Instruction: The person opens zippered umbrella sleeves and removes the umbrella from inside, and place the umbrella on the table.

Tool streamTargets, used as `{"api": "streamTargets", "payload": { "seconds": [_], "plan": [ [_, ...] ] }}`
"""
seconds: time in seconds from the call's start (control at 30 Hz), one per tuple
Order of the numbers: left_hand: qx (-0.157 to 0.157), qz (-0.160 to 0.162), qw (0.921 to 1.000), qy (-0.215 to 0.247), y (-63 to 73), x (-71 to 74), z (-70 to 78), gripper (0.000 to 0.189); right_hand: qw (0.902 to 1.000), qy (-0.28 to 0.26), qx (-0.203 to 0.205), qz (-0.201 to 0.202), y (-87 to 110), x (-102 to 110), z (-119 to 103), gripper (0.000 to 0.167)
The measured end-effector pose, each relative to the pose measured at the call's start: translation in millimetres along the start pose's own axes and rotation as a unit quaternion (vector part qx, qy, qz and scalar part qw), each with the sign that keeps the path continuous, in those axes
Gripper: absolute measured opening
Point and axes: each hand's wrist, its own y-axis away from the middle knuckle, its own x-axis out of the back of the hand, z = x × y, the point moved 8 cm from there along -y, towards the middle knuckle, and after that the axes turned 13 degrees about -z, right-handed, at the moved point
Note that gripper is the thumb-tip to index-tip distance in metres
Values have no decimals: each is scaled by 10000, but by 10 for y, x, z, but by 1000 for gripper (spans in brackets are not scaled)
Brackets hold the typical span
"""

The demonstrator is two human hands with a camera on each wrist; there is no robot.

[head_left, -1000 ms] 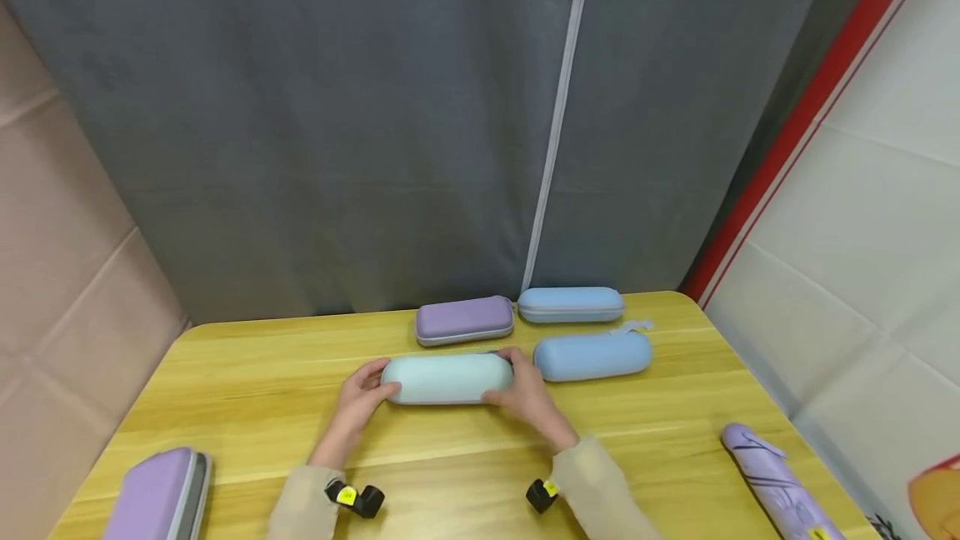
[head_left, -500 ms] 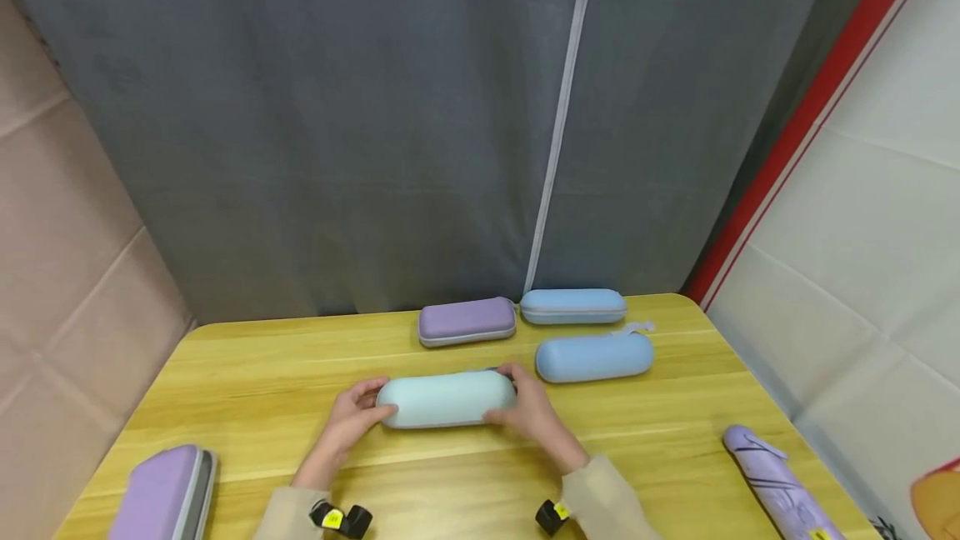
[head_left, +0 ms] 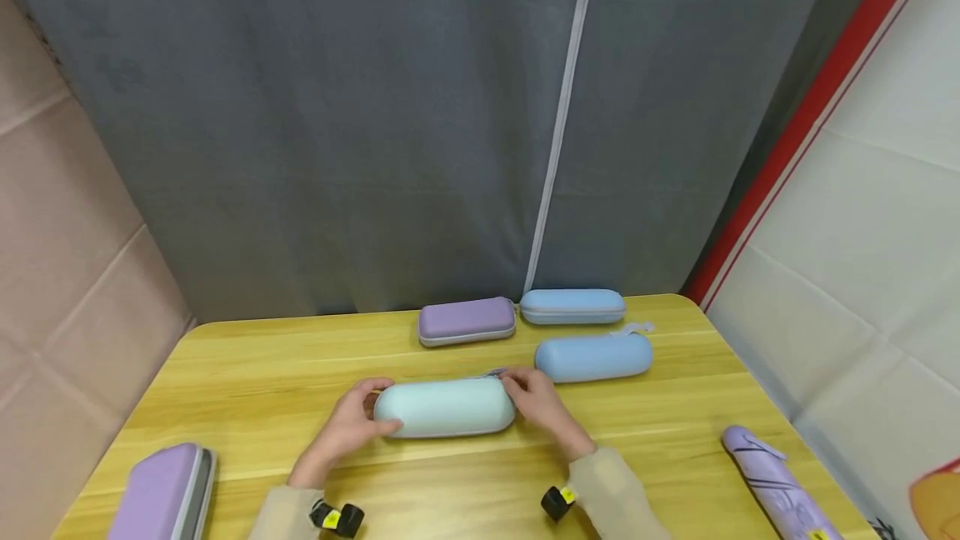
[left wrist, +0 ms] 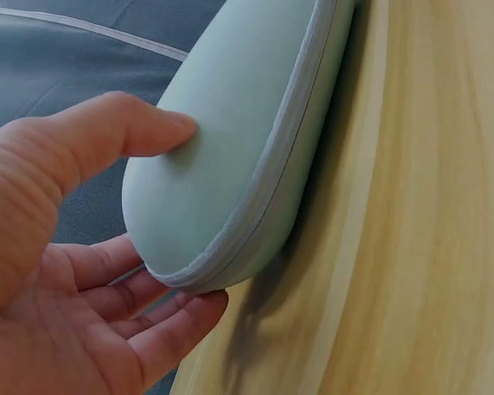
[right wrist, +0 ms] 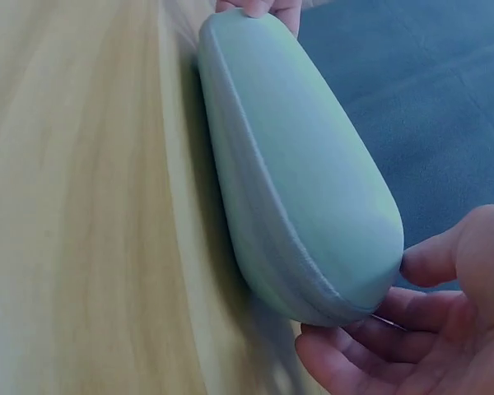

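A mint-green zippered hard case point(head_left: 446, 408) with rounded ends lies closed on the wooden table point(head_left: 285, 365). At its left end is my left hand point(head_left: 351, 422), thumb pressing the lid and fingers curled behind and under the end, as the left wrist view shows. My right hand point(head_left: 542, 408) holds the far right corner; in the right wrist view its thumb touches the lid's end point(right wrist: 379, 255) and its fingers bend beneath. A dark zipper pull point(head_left: 495, 372) shows beside the right fingertips; whether they pinch it is unclear.
Behind the case lie a purple zippered case point(head_left: 467, 322) and two blue cases, one at the back point(head_left: 572, 306) and one nearer point(head_left: 592, 357). A larger purple case point(head_left: 161, 494) stands at front left. A purple folded umbrella point(head_left: 776, 477) lies at the right edge.
The mint-green case has come nearer to me between both hands. My right hand has shifted from gripping its right end to the far right corner by the zipper pull.
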Motion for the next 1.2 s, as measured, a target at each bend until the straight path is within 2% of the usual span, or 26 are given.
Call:
{"api": "streamTargets", "payload": {
  "seconds": [0.1,0.23,0.33,0.47,0.57,0.8,0.9,1.0,1.2],
  "plan": [
    [-107,-46,9999,-89,1,-7,19,60,9993,-150,-272,-187,-54,-12,35,25],
    [-213,-63,9996,-188,4,-15,39,60,9928,-691,-767,-601,-121,-39,111,27],
    [-236,-63,9995,-214,6,-24,42,60,9886,-747,-869,-972,-154,-52,148,26],
    [-253,-63,9995,-202,7,-35,31,61,9882,-525,-620,-1299,-184,-48,164,21],
    [-276,-64,9994,-188,6,-34,24,61,9875,-575,-525,-1373,-190,-47,178,20],
    [-261,-43,9994,-224,13,-21,21,61,9886,-783,-628,-1120,-176,-27,201,17],
    [-243,-52,9995,-212,14,-24,20,61,9929,-461,-439,-1002,-176,-6,158,14],
    [-257,-67,9995,-192,17,-27,29,62,9956,65,-28,-938,-177,16,89,13],
    [-294,-63,9992,-254,18,-30,46,62,9929,558,522,-911,-163,35,21,15]
  ]
}}
